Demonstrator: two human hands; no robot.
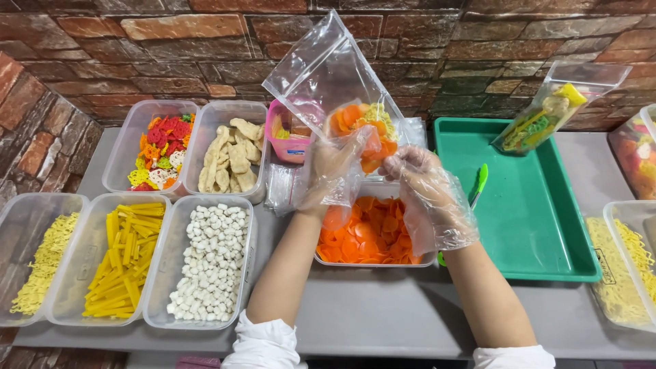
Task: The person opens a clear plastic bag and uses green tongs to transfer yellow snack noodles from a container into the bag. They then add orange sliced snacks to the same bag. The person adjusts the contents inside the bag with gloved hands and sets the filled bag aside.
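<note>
A brick wall point(171, 41) stands behind a grey tabletop point(383, 314) full of tubs.

Both hands wear thin see-through gloves. The left hand point(333, 171) is closed on the side of a clear bag point(321, 75) and holds it up over the tabletop. The bag is open at the top. Inside it are orange chips and some yellow noodles. The right hand point(424, 181) is just beside the bag, with its fingers bent and pinching at the bag's lower edge. I cannot tell if it holds a chip too.

Right under the hands sits a clear tub of orange chips point(369, 236). Behind the bag is a small pink tub point(287, 140). A flat pile of empty bags point(281, 186) lies near the left hand.

To the right is a green tray point(547, 205). A green tool point(480, 183) rests on its left rim. A filled bag point(547, 109) with yellow and green pieces leans at the back of the tray. Past the tray is a tub of yellow noodles point(625, 273).

To the left are more tubs. One has small white bits point(208, 263). One has yellow sticks point(126, 256). One at the far left has thin yellow noodles point(37, 263). Behind them, one tub has red, orange and white flower shapes point(160, 150), and one has pale flat crackers point(232, 160).
</note>
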